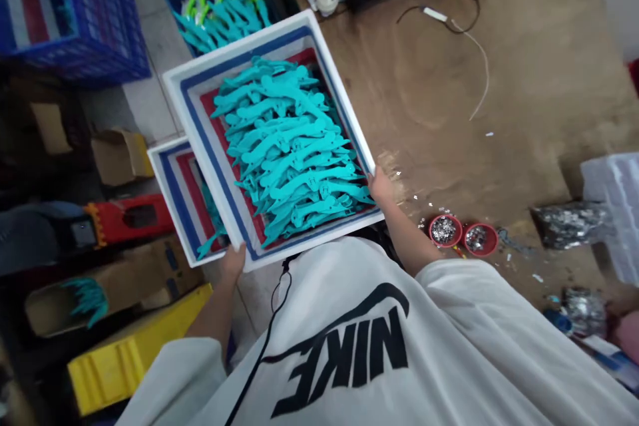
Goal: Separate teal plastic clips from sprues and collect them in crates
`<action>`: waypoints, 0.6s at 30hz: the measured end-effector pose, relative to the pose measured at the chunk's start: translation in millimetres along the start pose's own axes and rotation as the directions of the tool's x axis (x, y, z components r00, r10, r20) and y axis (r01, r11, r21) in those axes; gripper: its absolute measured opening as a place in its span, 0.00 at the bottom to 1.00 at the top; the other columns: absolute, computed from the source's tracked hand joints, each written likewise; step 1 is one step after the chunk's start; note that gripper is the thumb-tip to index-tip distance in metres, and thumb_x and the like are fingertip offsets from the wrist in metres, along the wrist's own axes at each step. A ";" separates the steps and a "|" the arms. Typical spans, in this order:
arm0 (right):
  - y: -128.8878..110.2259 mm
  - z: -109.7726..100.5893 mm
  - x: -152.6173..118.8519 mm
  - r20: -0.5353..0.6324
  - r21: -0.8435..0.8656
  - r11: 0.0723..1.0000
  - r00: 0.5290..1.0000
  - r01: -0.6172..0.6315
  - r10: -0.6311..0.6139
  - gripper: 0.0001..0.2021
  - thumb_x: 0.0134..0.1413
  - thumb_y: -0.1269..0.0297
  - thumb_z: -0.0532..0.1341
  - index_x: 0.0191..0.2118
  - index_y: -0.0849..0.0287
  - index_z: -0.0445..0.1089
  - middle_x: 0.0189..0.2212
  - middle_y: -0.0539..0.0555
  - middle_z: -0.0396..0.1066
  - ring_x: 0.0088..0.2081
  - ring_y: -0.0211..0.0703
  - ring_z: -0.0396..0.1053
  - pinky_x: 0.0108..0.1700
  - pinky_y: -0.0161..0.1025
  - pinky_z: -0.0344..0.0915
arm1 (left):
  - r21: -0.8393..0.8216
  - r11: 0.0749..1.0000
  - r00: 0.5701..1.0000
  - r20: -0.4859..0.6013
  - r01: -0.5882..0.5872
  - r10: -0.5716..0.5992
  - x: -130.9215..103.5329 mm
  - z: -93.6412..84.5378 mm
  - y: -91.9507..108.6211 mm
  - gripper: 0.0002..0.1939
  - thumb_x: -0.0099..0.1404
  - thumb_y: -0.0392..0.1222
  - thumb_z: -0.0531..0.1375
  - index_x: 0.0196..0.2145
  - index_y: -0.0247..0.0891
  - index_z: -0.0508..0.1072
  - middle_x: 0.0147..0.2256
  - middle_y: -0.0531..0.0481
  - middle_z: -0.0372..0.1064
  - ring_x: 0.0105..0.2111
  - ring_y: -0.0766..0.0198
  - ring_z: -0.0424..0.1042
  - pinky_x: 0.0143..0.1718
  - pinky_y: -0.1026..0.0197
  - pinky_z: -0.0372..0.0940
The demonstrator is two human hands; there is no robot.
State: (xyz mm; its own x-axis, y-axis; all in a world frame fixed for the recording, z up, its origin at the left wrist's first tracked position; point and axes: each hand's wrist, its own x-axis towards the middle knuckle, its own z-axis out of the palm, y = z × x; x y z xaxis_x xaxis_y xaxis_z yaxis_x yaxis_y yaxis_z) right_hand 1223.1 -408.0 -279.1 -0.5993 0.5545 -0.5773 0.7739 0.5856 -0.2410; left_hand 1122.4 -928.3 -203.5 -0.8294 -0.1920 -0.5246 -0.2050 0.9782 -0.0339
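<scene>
Holding the white-rimmed tray [239,48] of teal hair clips [299,140], long axis from eleven to five o'clock, with left hand [233,261] closed on the near-left corner and right hand [381,186] closed on the right rim. Lies toward one o'clock from the left, ten from the right, within both grips; shows a second tray [172,203] at eight o'clock, nearer the left hand.

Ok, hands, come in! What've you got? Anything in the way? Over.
Left hand, right hand: gripping white bin. Teal pieces piled inside. Second bin near left hand.
</scene>
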 end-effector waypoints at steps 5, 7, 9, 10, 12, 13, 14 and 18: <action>5.1 8.8 -1.9 -0.075 -0.023 0.996 0.993 -0.091 0.089 0.22 0.90 0.55 0.50 0.73 0.61 0.67 0.61 0.73 0.83 0.59 0.61 0.83 0.57 0.45 0.74 | -0.173 0.978 0.992 -0.025 0.120 -0.126 50.8 26.5 -8.2 0.24 0.87 0.45 0.55 0.71 0.28 0.72 0.58 0.25 0.85 0.62 0.37 0.84 0.59 0.46 0.79; 5.0 7.6 2.9 -0.097 -0.068 0.989 0.988 -0.130 0.123 0.23 0.89 0.54 0.51 0.72 0.63 0.68 0.59 0.73 0.83 0.57 0.61 0.84 0.56 0.45 0.74 | -0.198 0.967 0.986 -0.023 0.158 -0.166 58.2 35.2 -8.4 0.24 0.87 0.46 0.55 0.70 0.27 0.72 0.57 0.21 0.84 0.60 0.33 0.84 0.58 0.43 0.79; 4.2 3.8 10.4 -0.112 -0.107 0.983 0.985 -0.147 0.135 0.23 0.89 0.54 0.51 0.72 0.65 0.68 0.58 0.74 0.83 0.56 0.61 0.84 0.55 0.46 0.74 | -0.212 0.961 0.983 -0.003 0.179 -0.184 62.1 41.0 -7.9 0.25 0.87 0.47 0.56 0.70 0.24 0.72 0.58 0.18 0.83 0.60 0.31 0.85 0.58 0.42 0.78; 3.9 2.1 14.3 -0.121 -0.123 0.981 0.983 -0.150 0.136 0.23 0.89 0.54 0.52 0.72 0.66 0.69 0.57 0.75 0.83 0.55 0.61 0.84 0.55 0.47 0.74 | -0.217 0.959 0.983 0.010 0.181 -0.184 63.6 42.9 -7.9 0.26 0.88 0.48 0.56 0.70 0.23 0.71 0.58 0.16 0.82 0.60 0.30 0.84 0.59 0.42 0.77; 4.1 0.9 20.4 -0.150 -0.143 0.978 0.980 -0.151 0.130 0.24 0.89 0.55 0.53 0.73 0.67 0.69 0.58 0.76 0.83 0.55 0.61 0.84 0.56 0.47 0.74 | -0.226 0.958 0.984 0.034 0.176 -0.173 66.0 45.7 -8.9 0.28 0.88 0.48 0.55 0.71 0.20 0.70 0.60 0.14 0.81 0.62 0.29 0.84 0.61 0.42 0.76; 4.8 1.7 21.8 -0.167 -0.149 0.977 0.977 -0.155 0.130 0.24 0.89 0.55 0.53 0.73 0.67 0.68 0.58 0.76 0.83 0.55 0.62 0.84 0.56 0.47 0.74 | -0.230 0.958 0.985 0.042 0.171 -0.165 66.5 47.0 -10.1 0.28 0.89 0.49 0.54 0.72 0.20 0.69 0.61 0.14 0.81 0.63 0.29 0.83 0.62 0.42 0.75; 6.0 3.4 21.8 -0.189 -0.151 0.975 0.973 -0.161 0.132 0.24 0.89 0.55 0.54 0.73 0.67 0.68 0.58 0.77 0.83 0.55 0.62 0.84 0.56 0.48 0.74 | -0.236 0.958 0.987 0.048 0.163 -0.156 66.2 48.3 -11.7 0.29 0.89 0.49 0.54 0.72 0.20 0.68 0.61 0.14 0.81 0.64 0.29 0.83 0.62 0.42 0.75; 11.6 10.4 11.8 -0.256 -0.130 0.975 0.956 -0.180 0.142 0.22 0.87 0.56 0.57 0.71 0.67 0.70 0.57 0.77 0.84 0.56 0.65 0.84 0.55 0.48 0.74 | -0.274 0.952 0.990 0.078 0.138 -0.121 57.6 52.6 -18.4 0.29 0.88 0.48 0.53 0.73 0.20 0.67 0.62 0.14 0.81 0.64 0.28 0.83 0.62 0.42 0.76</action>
State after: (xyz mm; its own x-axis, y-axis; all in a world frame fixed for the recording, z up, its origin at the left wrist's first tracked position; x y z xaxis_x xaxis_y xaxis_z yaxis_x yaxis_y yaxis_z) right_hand 1227.2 -400.8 -296.9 -0.5155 0.7646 -0.3868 0.8358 0.5482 -0.0303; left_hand 1105.8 -953.2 -277.8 -0.7554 -0.3019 -0.5816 -0.4517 0.8829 0.1284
